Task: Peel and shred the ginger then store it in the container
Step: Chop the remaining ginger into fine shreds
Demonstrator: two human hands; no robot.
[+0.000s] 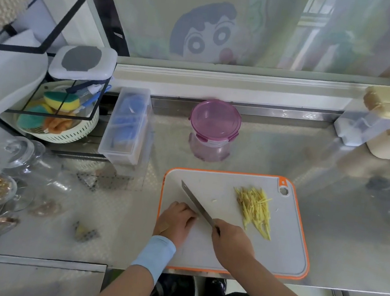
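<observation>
The right hand (232, 243) is wrapped round the handle of a knife (196, 203), whose blade runs up and to the left across the board with its tip pointing away from the person. The left hand (176, 223), a pale blue wristband (155, 252) below it, sits knuckles-up right against the blade's left side with its fingers curled down onto the board. From where I stand I can't tell whether a last bit of ginger is pinned under those fingers or whether they are only braced there. Off to the right of the knife, on the far right part of the grey, orange-rimmed cutting board (274, 254), lies a loose heap of shredded ginger (254, 209), thin pale yellow matchsticks, well apart from both hands. One tiny scrap (214, 200) lies between blade and heap. Beyond the board, on the steel counter (336, 167), the container (214, 130) stands with its purple lid on, and nothing yellow shows inside it. I'd say the peeling is done and the shredding is nearly finished. At most a small piece is left under the left hand. The storing has not begun: the lid has to come off and the heap be gathered and moved in.
</observation>
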